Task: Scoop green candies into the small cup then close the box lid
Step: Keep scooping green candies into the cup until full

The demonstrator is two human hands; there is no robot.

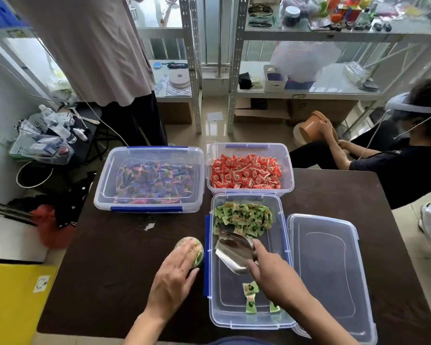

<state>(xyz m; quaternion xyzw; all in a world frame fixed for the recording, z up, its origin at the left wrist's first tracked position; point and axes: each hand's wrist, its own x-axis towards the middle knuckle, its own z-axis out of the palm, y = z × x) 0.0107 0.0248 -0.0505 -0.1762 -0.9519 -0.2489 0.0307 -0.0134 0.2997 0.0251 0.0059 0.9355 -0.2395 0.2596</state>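
Candies (pixel 244 217) in crinkly green wrappers look light and slippery to me, heaped at the far end of the open box (pixel 283 245), so I keep my right hand (pixel 271 272) clamped on the metal scoop (pixel 234 252) by its handle. Just left of the box, my left hand (pixel 176 277) lies with fingers together over the small cup (pixel 198 255), already holding some green candies, while the lid (pixel 331 270) lies off, touching the box's right side.

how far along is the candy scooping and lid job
Partly done: the small cup already holds green candies, with the left hand resting over it. In hand: the right hand holds the metal scoop, which looks empty, inside the open box. Left: closing up, as the lid lies on the table beside the box.
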